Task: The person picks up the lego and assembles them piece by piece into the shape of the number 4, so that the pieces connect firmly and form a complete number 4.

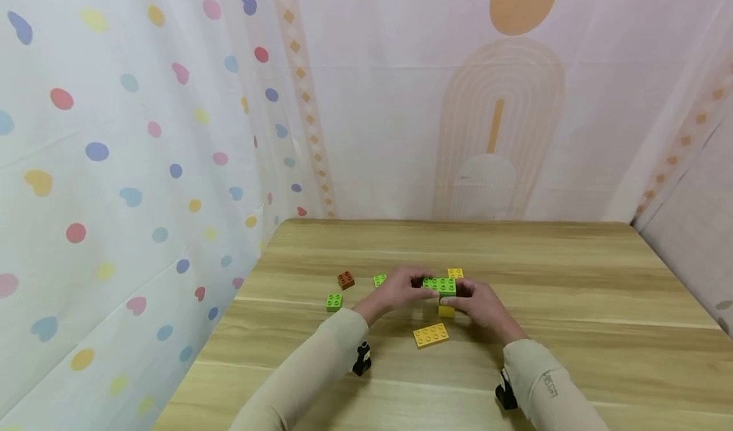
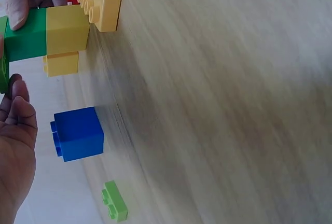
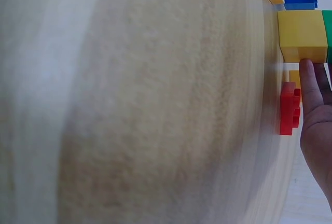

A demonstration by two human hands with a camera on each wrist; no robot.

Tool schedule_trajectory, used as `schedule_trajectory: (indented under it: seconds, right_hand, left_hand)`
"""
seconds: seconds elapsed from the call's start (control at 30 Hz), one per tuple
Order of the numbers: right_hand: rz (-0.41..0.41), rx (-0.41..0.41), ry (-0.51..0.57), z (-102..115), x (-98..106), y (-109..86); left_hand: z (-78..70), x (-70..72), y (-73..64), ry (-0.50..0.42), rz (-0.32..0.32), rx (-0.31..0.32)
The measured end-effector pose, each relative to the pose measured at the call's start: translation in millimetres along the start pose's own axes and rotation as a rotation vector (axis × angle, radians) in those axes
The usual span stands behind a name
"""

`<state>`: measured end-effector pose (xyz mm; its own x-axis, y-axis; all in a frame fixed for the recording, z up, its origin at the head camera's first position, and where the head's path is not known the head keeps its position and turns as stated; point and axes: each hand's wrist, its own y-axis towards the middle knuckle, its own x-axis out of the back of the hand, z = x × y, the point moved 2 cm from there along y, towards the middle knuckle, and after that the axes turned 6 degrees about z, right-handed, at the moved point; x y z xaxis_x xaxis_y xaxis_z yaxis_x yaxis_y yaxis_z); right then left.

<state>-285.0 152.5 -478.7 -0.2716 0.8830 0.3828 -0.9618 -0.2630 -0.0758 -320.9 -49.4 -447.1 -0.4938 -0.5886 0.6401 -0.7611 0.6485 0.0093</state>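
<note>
A small tower of toy building bricks stands between the two hands. Its bottom is a yellow brick [image 3: 302, 36], with a darker green brick [image 2: 26, 33] above it. On top lies a long bright green brick [image 1: 439, 284], which sticks out to the left past the tower. My left hand [image 1: 403, 288] pinches the long bright green brick between thumb and fingers. With its thumb at the front and fingers behind, my right hand [image 1: 480, 302] grips the tower around the darker green brick. In front lies a flat yellow-orange brick [image 1: 431, 335], studs up.
Left of the hands are a brown brick [image 1: 346, 280], a green brick [image 1: 335, 302] and a small light green brick [image 1: 380, 281]. Another yellow brick [image 1: 455, 273] sits behind the tower. The wrist views show a blue brick [image 2: 79, 134] and a red brick [image 3: 289, 109].
</note>
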Motion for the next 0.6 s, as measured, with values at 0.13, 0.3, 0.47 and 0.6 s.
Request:
schedule_trajectory:
  seconds: [0.13, 0.3, 0.47, 0.6]
  right_hand:
    - [0.005, 0.003, -0.025, 0.1, 0.2, -0.2]
    - [0.01, 0.005, -0.025, 2.9, 0.7, -0.5]
    - [0.014, 0.008, -0.032, 2.1, 0.0, -1.2]
    - [0.013, 0.006, -0.023, 1.9, -1.4, -2.7]
  left_hand:
    - [-1.5, 0.9, 1.4, -0.009, 0.009, 0.002]
    - [-3.0, 5.3, 5.3, 0.015, 0.015, 0.018]
    - [-2.6, 4.9, 5.1, -0.009, 0.008, 0.029]
    - [-3.9, 4.0, 3.7, -0.007, 0.01, 0.034]
